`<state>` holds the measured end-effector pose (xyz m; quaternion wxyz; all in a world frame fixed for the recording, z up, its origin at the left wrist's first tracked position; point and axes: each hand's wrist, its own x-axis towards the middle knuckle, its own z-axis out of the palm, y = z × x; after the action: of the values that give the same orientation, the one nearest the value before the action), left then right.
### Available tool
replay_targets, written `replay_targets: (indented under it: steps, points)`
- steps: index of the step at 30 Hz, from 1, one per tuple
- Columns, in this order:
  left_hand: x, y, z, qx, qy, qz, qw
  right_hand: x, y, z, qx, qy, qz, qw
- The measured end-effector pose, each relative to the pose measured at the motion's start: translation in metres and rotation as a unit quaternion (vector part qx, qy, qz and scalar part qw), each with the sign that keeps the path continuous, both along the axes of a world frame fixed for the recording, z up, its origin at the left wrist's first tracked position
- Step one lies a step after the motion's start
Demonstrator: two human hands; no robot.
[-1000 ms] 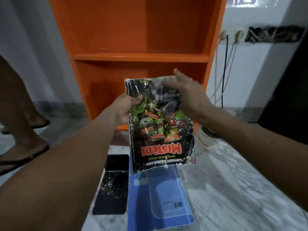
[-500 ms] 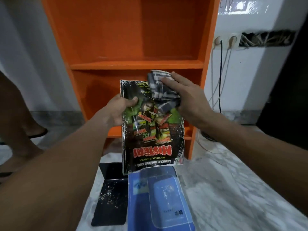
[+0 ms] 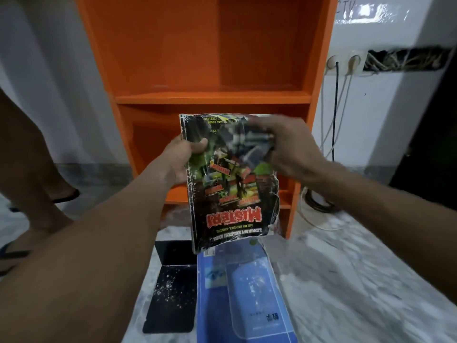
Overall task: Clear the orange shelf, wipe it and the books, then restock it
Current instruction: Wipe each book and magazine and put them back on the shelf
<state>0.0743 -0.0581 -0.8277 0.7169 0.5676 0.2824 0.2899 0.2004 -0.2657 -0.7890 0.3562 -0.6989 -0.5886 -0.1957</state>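
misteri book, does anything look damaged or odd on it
The Misteri book is worn: white creases and scuffs run along its edges, and its lower right corner is ragged. The left hand holds it upside down, so the title reads inverted.

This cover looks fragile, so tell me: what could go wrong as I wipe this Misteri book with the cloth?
1. The Misteri book has a frayed, torn right edge; the cloth in your right hand could snag it and rip it further.
2. Your left hand grips only the upper left edge, so a firm wipe might bend the cover or knock it loose onto the blue book below.
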Motion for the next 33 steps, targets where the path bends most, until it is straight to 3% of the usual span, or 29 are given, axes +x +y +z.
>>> replay_targets:
  steps: [3,6,8,9,11,13,15,18,21,24,26,28,30,32,33]
  points:
    - [0.001,-0.015,0.007,0.008,0.001,-0.018,1.0,-0.006,0.027,0.008,0.002,-0.034,0.009,0.999]
    - [-0.002,-0.02,0.013,0.012,-0.007,-0.007,1.0,-0.022,0.024,-0.065,-0.156,-0.128,0.034,0.979]
    - [-0.009,-0.015,0.011,0.012,-0.011,-0.009,1.0,-0.038,0.0,-0.113,-0.303,-0.185,0.069,0.932]
    - [-0.011,-0.006,0.006,0.015,-0.011,-0.003,1.0,-0.043,-0.01,-0.126,-0.36,-0.17,0.089,0.913]
    - [-0.016,0.002,0.002,0.023,-0.008,0.007,1.0,-0.048,-0.02,-0.119,-0.393,-0.111,0.106,0.907]
    - [-0.019,-0.005,0.004,0.033,-0.008,0.001,0.999,-0.045,-0.012,-0.082,-0.328,-0.032,0.095,0.939]
    - [-0.017,-0.017,0.007,0.03,-0.009,-0.004,1.0,-0.037,0.004,-0.03,-0.172,0.02,0.054,0.983]
    - [-0.007,-0.028,0.01,-0.004,-0.02,-0.025,0.999,-0.025,0.033,0.031,0.037,0.001,-0.008,0.999]
    - [-0.001,-0.037,0.02,-0.008,-0.032,-0.057,0.998,-0.034,0.049,0.018,0.003,0.013,-0.006,1.0]
    - [-0.003,-0.043,0.026,-0.019,-0.066,-0.068,0.995,-0.05,0.022,-0.05,-0.062,-0.108,0.064,0.99]
    - [-0.009,-0.039,0.026,-0.017,-0.092,-0.05,0.994,-0.05,-0.005,-0.098,-0.162,-0.178,0.172,0.955]
    - [-0.014,-0.03,0.022,-0.017,-0.093,-0.053,0.994,-0.052,-0.024,-0.115,-0.264,-0.241,0.196,0.913]
    - [-0.016,-0.027,0.02,-0.015,-0.088,-0.068,0.994,-0.048,-0.028,-0.094,-0.25,-0.167,0.141,0.943]
    - [-0.016,-0.03,0.017,-0.024,-0.077,-0.068,0.994,-0.045,-0.016,-0.058,-0.13,-0.018,0.109,0.985]
    - [-0.016,-0.034,0.016,-0.033,-0.072,-0.071,0.994,-0.039,-0.005,-0.037,-0.055,0.013,0.082,0.995]
